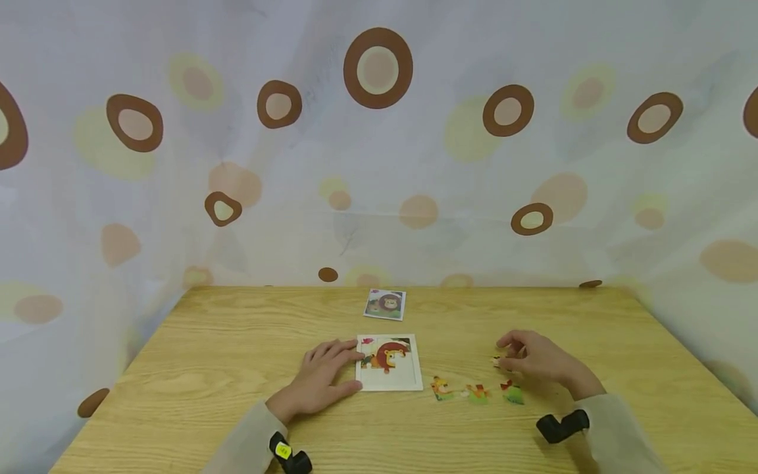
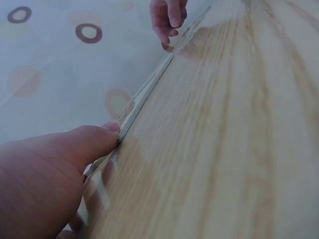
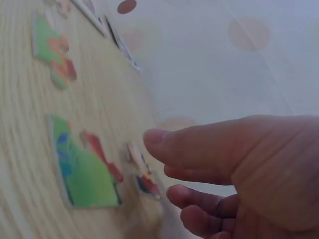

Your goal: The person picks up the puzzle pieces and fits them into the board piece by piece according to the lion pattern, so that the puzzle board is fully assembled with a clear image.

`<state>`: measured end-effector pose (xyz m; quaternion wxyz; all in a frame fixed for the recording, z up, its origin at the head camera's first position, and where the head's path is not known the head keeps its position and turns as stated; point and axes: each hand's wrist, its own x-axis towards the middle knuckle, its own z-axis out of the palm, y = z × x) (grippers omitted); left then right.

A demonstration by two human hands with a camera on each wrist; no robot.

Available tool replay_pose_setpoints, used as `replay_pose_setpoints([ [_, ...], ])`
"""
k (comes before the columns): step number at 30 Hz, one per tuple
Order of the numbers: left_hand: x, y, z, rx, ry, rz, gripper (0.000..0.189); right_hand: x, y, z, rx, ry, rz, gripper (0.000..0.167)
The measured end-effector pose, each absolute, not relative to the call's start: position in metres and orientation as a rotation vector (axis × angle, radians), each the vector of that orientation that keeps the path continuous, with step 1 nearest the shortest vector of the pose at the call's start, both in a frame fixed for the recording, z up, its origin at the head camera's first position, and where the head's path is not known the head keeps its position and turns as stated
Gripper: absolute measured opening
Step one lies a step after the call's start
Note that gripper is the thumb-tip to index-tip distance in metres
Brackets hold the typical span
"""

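Observation:
My left hand (image 1: 320, 385) lies spread at the left side of a white-framed puzzle board (image 1: 387, 382). Its fingertips touch the left rim, and the thumb rests at the near-left corner. A partly filled lion picture (image 1: 386, 355) covers the board's upper part, with bare white below. To the right, my right hand (image 1: 535, 359) hovers with thumb and fingers apart, right at a small puzzle piece (image 3: 143, 172). In the right wrist view the thumb tip (image 3: 157, 137) is beside that piece, the other fingers loosely bent. A green puzzle piece (image 3: 84, 164) lies near it.
Several loose pieces lie in a row right of the board, among them an orange-and-yellow piece (image 1: 441, 388) and an orange-and-green piece (image 1: 477, 393). A lion picture card (image 1: 385, 305) lies behind the board on the wooden table (image 1: 237, 342). A patterned curtain (image 1: 379, 171) hangs behind.

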<state>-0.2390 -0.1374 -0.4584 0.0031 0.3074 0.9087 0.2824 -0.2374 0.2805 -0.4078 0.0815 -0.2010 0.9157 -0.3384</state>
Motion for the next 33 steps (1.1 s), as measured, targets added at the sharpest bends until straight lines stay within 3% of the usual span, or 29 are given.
replay_pose_setpoints([
  [9, -0.242, -0.137, -0.455, 0.96, 2.865, 0.881, 0.048, -0.241, 0.281, -0.413, -0.562, 2.757, -1.053, 0.028],
  [20, -0.236, -0.132, -0.46, 0.954, 2.851, 0.925, 0.048, -0.242, 0.283, -0.415, -0.706, 2.797, -1.094, 0.02],
  [33, -0.237, -0.137, -0.459, 0.964, 2.851, 0.902, 0.048, -0.248, 0.234, -0.436, -0.638, 2.888, -1.379, 0.01],
])
